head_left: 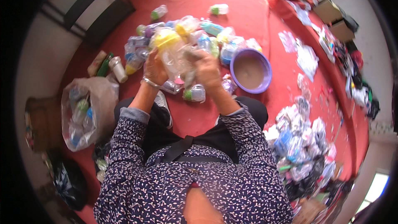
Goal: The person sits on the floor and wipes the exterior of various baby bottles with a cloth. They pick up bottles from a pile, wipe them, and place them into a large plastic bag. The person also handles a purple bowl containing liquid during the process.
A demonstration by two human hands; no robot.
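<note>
My left hand (155,69), with a bangle at the wrist, grips a clear plastic bottle (168,43) that has a yellow top. The bottle is tilted in front of me. Pressed in my right hand (208,69) is a greyish cloth (190,71), up against the bottle's side or just beside it; motion blurs this spot. Behind both hands lies a heap of clear bottles (203,41) with blue, green, yellow and purple parts. Another bottle with a green end (194,93) rests below my right hand.
A purple basin (269,74) of murky water stands at the right. On the left sits a clear bag (108,99) of bottles, near a dark chair (91,12). Crumpled plastic bags (296,141) are piled at lower right. Two bottles (218,9) lie apart on the red floor covering.
</note>
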